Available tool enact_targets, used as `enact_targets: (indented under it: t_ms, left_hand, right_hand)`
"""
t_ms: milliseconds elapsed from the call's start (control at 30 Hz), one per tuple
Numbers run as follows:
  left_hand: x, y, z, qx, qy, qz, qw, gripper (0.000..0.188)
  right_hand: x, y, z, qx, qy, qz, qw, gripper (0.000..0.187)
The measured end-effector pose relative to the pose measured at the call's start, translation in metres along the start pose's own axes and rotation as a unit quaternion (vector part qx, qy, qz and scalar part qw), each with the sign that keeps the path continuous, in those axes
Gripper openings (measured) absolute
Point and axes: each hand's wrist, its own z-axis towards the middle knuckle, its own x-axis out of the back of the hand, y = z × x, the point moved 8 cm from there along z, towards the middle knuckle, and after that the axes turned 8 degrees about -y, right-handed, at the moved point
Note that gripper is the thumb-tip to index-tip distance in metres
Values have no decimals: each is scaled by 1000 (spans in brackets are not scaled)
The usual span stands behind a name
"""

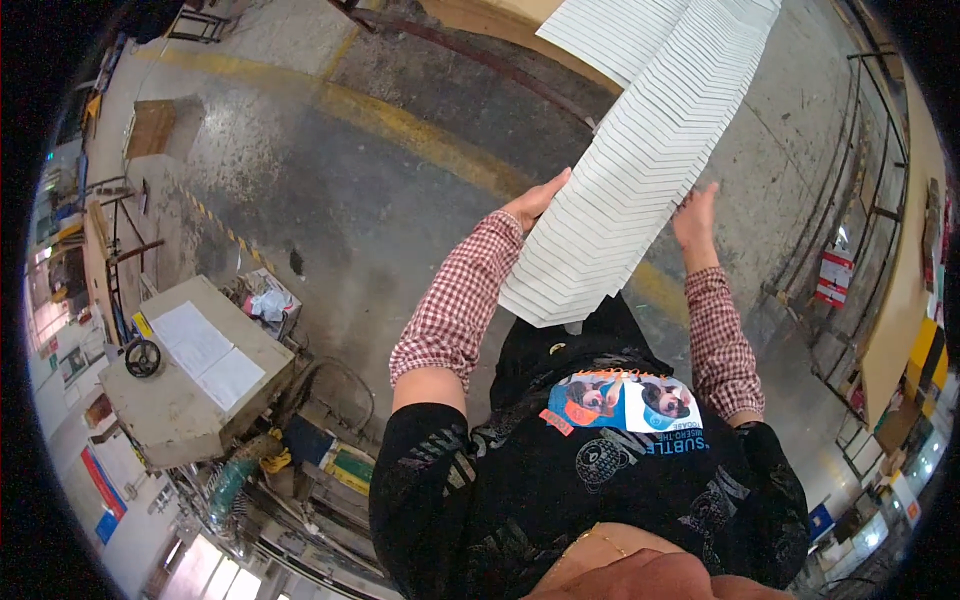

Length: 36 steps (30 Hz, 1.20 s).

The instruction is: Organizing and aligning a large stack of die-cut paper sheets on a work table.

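Note:
A long row of overlapping white sheets (625,170), fanned like shingles, slants from my waist to the far upper right. My left hand (540,200) holds its left edge, with the thumb along the side and the other fingers mostly hidden below. At the right edge my right hand (697,220) supports the row, its thumb sticking outward and its other fingers partly tucked under the sheets. The near end of the row rests close against my front. Beyond, a separate patch of white sheets (605,38) adjoins the row on a brown board (490,14).
A beige machine cabinet (130,400) with papers (210,355) and a black handwheel (143,358) stands at left. A brown board piece (152,128) lies on the floor at far left. Dark metal rails (850,180) and a red-and-white sign (834,277) are at right.

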Motion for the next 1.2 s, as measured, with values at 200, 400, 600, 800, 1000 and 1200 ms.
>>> enact_targets:
  t_ms: [200, 400, 600, 800, 1000, 1200]
  left_hand:
    - [-2, 8, -7, -4, 21, 29, 999, 67]
    - [0, 4, 13, 10, 24, 8, 1000, 69]
    - [7, 7, 12, 5, -2, 17, 1000, 69]
    - [2, 10, 2, 7, 32, 4, 999, 68]
    - [1, -4, -39, 17, 75, 1, 997, 62]
    - [-5, -14, -47, 42, 65, 25, 997, 50]
  right_hand:
    - [-38, -23, -13, 50, -7, -83, 995, 84]
    - [13, -33, 7, 101, 109, -70, 986, 86]
    - [-28, -33, -4, 33, 0, -108, 994, 86]
    - [25, -31, -27, 91, 162, -35, 982, 76]
    - [7, 15, -78, 8, 51, 36, 998, 39]
    - [-45, 67, -108, -129, -49, 175, 975, 31]
